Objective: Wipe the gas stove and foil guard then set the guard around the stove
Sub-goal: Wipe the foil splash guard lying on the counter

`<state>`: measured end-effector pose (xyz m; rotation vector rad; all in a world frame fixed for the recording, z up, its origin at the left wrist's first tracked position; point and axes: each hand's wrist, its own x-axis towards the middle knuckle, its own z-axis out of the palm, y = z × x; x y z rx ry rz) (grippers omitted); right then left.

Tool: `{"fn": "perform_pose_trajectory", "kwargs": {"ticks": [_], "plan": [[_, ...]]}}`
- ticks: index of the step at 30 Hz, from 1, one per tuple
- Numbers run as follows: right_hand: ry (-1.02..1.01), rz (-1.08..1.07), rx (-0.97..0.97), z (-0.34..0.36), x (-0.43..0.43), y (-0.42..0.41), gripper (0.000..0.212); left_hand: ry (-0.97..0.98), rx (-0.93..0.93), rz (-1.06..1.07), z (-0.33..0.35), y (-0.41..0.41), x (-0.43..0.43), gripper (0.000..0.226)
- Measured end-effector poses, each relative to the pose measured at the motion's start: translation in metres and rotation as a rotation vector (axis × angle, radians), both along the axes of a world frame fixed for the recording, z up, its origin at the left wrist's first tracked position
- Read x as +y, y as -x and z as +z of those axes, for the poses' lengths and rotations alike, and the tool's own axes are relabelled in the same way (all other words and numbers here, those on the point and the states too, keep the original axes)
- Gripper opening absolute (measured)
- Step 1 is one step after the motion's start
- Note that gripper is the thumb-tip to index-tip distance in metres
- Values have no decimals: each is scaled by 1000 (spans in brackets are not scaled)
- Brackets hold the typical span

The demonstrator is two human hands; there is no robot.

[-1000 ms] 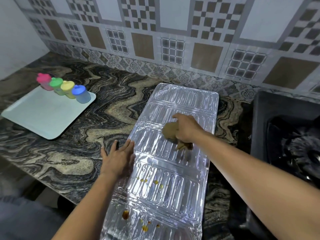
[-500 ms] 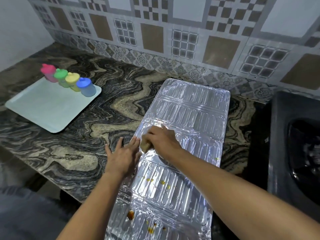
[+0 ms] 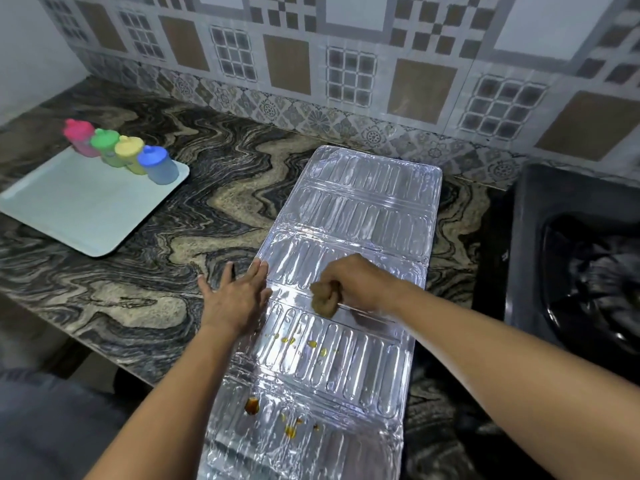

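Head view. The foil guard (image 3: 363,209) lies unfolded and flat on the marbled countertop (image 3: 194,209), its long axis running from the tiled wall toward the person. It serves as the reference for all positions below.

The left hand (image 3: 233,301) lies flat, fingers straight and spread. It sits at the guard's left edge near mid-length, fingertips on the foil and palm on the stone, and appears to pin the sheet.

The right hand (image 3: 356,282) is fisted round a bunched brown cloth (image 3: 323,297), which it presses onto the guard's middle panel.

Nearer the person than the cloth, a scatter of yellow-brown spots (image 3: 301,342) marks the next panel. A darker blob and further drips (image 3: 251,405) mark the nearest panel. The panels toward the wall show no marks.

The gas stove (image 3: 571,254), black, sits to the right of the guard and apart from it. Its burner area is blurred.

Well to the left of the guard stands a pale tray (image 3: 79,209) carrying four coloured-lid bottles (image 3: 121,152).

Assessment: the step in hand is wiping the guard, judged partly done. The next move calls for drawing the cloth toward the person across the two soiled panels. Pressure should be moderate, since thin foil is likely to crease or slide, and the left hand should brace the edge. Setting the guard around the stove is not yet begun.
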<state>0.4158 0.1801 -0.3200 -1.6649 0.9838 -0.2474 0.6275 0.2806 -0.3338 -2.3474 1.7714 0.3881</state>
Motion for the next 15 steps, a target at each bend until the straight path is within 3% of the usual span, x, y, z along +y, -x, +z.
{"fn": "perform_pose_trajectory", "kwargs": {"ticks": [3,5,7,15], "plan": [[347,286,376,12,-12,36,10,-18,-9,1,0,0,0,61],[496,361,547,15,-21,51,27,-27,-10,1,0,0,0,61],[515,402,594,19,-22,64,37,-32,-14,1,2,1,1,61],[461,343,807,41,-33,75,30,-38,-52,30,3,0,2,58]]}}
